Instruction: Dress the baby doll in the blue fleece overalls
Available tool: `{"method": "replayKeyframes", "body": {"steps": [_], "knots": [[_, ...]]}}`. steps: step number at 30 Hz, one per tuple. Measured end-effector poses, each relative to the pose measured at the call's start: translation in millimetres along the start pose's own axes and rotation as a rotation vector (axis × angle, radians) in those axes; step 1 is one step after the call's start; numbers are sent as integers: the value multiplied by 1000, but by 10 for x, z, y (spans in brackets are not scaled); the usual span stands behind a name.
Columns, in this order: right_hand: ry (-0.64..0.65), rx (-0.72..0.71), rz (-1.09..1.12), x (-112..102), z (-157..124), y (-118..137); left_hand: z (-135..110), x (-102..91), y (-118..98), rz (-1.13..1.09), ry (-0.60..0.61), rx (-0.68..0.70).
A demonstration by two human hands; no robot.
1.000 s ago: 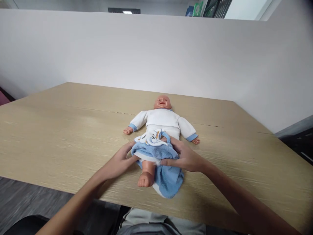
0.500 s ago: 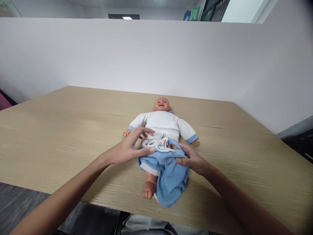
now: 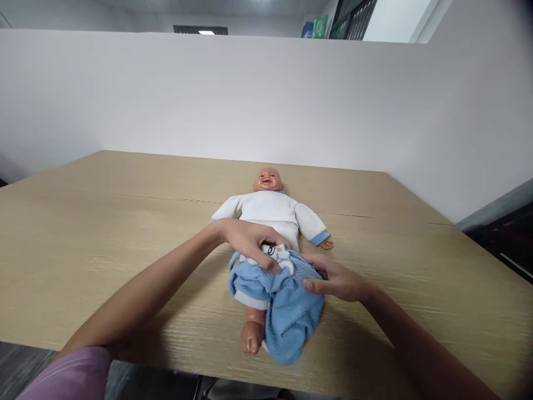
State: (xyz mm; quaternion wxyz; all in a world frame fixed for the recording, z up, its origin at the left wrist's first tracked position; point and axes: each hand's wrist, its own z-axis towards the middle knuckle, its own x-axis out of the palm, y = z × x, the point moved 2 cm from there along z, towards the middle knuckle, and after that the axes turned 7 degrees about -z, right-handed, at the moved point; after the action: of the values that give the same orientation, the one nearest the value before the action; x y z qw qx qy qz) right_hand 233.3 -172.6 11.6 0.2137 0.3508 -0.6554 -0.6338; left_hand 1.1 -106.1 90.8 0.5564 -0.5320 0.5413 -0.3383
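Observation:
A baby doll (image 3: 270, 206) in a white top with blue cuffs lies on its back, head away from me. Blue terry trousers (image 3: 291, 311) with a white cartoon-animal patch are bunched around its hips and legs. One bare foot (image 3: 252, 336) sticks out of the left trouser leg; the other is hidden under cloth. My left hand (image 3: 256, 240) reaches across the doll's waist, thumb and fingers closed on the waistband by the patch. On the right side of the trousers, my right hand (image 3: 335, 278) grips the edge, its fingertips partly hidden in the fabric.
The doll rests on a wide wooden table (image 3: 145, 216), near its front edge. A white partition wall (image 3: 233, 100) stands behind the table. At the right is a dark object (image 3: 508, 239) beside the table's edge.
My left hand has moved right across the doll's waist and closed on the waistband near the patch, which is now crumpled. My right hand stays at the trousers' right side.

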Motion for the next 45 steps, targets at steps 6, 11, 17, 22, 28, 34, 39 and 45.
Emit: {"method": "replayKeyframes", "body": {"steps": [6,11,17,22,28,34,39,45], "knots": [[-239,-29,325,50,-27,-65,89,38,234,-193,90,19],[-96,54,53,53,-59,107,66,34,254,-40,214,-13],[118,63,-118,16,-224,229,76,29,212,-95,154,74],[-322,51,80,-2,-193,45,65,81,175,-59,213,-6],[50,131,-79,28,-217,246,93,104,156,-86,103,124],[8,-18,88,-8,-270,254,144,190,181,-155,160,54],[-266,-20,-7,-51,-229,95,154,199,186,-136,204,73],[48,27,56,69,-355,234,136,165,252,-204,7,191]]}}
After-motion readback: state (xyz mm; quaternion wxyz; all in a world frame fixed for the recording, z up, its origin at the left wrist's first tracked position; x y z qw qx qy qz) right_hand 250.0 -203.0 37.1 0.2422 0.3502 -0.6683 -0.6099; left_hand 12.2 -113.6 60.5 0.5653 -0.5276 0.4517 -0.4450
